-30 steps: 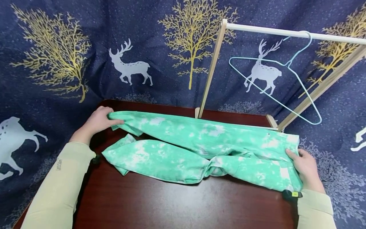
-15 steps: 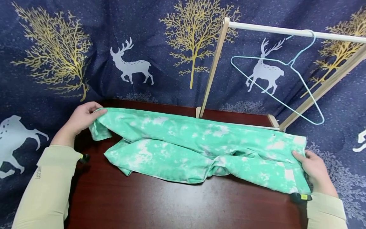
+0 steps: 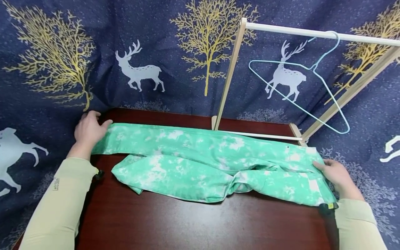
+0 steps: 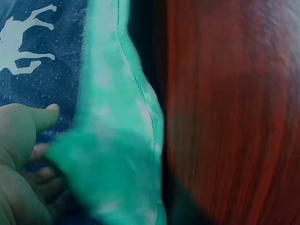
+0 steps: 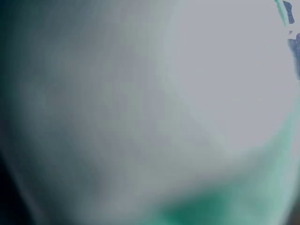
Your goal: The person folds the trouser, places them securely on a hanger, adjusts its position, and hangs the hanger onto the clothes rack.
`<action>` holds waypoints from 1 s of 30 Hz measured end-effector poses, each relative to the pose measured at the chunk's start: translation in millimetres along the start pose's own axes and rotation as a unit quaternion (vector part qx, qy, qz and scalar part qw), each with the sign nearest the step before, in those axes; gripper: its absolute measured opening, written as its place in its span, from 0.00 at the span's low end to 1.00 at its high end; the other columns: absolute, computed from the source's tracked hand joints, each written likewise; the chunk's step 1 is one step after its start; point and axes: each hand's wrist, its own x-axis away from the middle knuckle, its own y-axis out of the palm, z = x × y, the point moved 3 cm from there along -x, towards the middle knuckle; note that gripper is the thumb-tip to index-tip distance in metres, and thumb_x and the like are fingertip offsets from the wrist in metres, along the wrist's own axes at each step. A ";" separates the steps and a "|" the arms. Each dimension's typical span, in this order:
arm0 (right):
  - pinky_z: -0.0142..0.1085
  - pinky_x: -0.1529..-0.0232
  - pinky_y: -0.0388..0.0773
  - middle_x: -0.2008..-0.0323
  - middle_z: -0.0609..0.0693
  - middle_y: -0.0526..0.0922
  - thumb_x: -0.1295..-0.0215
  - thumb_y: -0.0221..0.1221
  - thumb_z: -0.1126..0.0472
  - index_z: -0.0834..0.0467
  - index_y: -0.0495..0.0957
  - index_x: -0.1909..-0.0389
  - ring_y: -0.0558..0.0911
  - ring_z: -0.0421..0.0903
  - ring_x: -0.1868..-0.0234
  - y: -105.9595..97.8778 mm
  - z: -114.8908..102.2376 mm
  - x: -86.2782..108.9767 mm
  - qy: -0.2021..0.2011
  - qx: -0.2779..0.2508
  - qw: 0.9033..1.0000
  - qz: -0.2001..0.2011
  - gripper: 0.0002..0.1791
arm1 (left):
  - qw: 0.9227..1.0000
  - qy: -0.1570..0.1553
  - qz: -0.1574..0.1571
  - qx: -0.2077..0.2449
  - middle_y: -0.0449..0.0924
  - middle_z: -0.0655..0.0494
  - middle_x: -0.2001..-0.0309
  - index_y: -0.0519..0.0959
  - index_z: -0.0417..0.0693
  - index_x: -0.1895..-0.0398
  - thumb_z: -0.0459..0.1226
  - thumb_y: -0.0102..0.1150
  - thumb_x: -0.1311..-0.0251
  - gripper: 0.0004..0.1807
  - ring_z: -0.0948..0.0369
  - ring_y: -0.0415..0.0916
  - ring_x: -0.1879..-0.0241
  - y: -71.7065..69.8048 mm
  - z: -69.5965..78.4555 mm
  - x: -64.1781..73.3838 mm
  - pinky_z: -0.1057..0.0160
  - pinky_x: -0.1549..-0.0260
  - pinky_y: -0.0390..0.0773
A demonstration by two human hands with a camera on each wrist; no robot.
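Green-and-white tie-dye trousers [image 3: 187,142] lie lengthwise across the dark wooden table, the far leg straight and the near leg bunched at its middle. My left hand [image 3: 89,130] is at the far leg's hem, thumb spread from the fingers. In the left wrist view that hand [image 4: 23,164] has its thumb off the cloth, fingers relaxed beside the hem corner [image 4: 108,164]. At the waistband, my right hand [image 3: 337,175] pinches the fabric, thumb on top and fingers hidden underneath. Blurred pale cloth [image 5: 140,103] fills most of the right wrist view.
A wooden rack [image 3: 230,76] stands at the back right, and a light-blue hanger [image 3: 300,100] hangs from its bar. Behind the table [image 3: 187,225] is a dark-blue curtain [image 3: 175,45] printed with deer and trees.
My left hand drew the far leg's hem leftward, straightening and lowering it, then let go. My right hand keeps its pinch on the waistband, shifting slightly.
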 end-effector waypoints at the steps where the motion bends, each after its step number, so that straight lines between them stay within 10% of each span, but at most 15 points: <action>1: 0.47 0.55 0.80 0.27 0.86 0.59 0.12 0.49 0.37 0.84 0.51 0.21 0.76 0.76 0.39 0.1 -0.7 0.0 -0.004 0.005 1.000 -0.011 0.52 | 1.000 -0.011 -0.007 -0.012 0.65 0.19 0.31 0.61 0.27 0.19 0.67 0.51 0.20 0.53 0.24 0.67 0.36 -1.2 -1.9 0.6 0.22 0.40 0.70; 5: 0.45 0.59 0.81 0.32 0.85 0.65 0.13 0.55 0.39 0.83 0.58 0.23 0.80 0.71 0.46 -1.1 -3.1 -0.7 -0.020 0.013 1.000 -0.017 0.49 | 0.993 -0.048 -0.087 -0.057 0.55 0.09 0.31 0.53 0.15 0.21 0.72 0.52 0.26 0.65 0.17 0.60 0.35 -2.6 -12.4 3.3 0.20 0.42 0.70; 9: 0.44 0.65 0.82 0.36 0.82 0.70 0.13 0.56 0.40 0.81 0.62 0.25 0.81 0.65 0.53 -4.9 -8.2 -1.1 -0.026 0.011 0.999 0.030 0.46 | 0.984 -0.066 -0.142 -0.083 0.56 0.08 0.32 0.51 0.11 0.23 0.60 0.55 0.20 0.56 0.17 0.61 0.35 3.0 -19.5 5.2 0.23 0.42 0.72; 15: 0.43 0.65 0.80 0.32 0.82 0.69 0.13 0.54 0.39 0.80 0.60 0.23 0.80 0.70 0.47 -12.5 -5.7 -8.2 -0.034 0.014 0.996 0.080 0.47 | 0.987 -0.059 -0.122 -0.084 0.50 0.06 0.29 0.41 0.17 0.17 0.45 0.55 0.19 0.50 0.15 0.53 0.30 17.6 -29.4 2.8 0.20 0.36 0.67; 20: 0.67 0.49 0.78 0.32 0.87 0.65 0.13 0.54 0.38 0.83 0.56 0.22 0.73 0.82 0.38 -5.8 -4.8 -16.3 -0.053 0.068 0.994 0.073 0.50 | 0.991 -0.044 -0.088 -0.086 0.27 0.06 0.22 0.26 0.30 0.12 0.39 0.55 0.18 0.54 0.13 0.35 0.23 25.5 -25.2 6.9 0.16 0.35 0.62; 26: 0.75 0.40 0.67 0.37 0.82 0.70 0.12 0.53 0.51 0.77 0.68 0.26 0.70 0.82 0.37 -1.7 -29.8 6.6 -0.130 0.133 0.969 0.164 0.34 | 0.991 0.023 -0.079 -0.103 0.49 0.11 0.30 0.61 0.23 0.20 0.42 0.60 0.21 0.39 0.19 0.47 0.32 25.8 0.9 27.4 0.23 0.43 0.68; 30: 0.62 0.51 0.74 0.40 0.72 0.80 0.13 0.58 0.48 0.68 0.82 0.36 0.79 0.67 0.45 6.9 -45.2 29.4 -0.190 0.115 0.962 0.158 0.26 | 0.984 0.107 -0.137 -0.042 0.75 0.24 0.38 0.81 0.28 0.38 0.51 0.64 0.19 0.31 0.28 0.67 0.37 27.0 16.2 51.1 0.30 0.42 0.74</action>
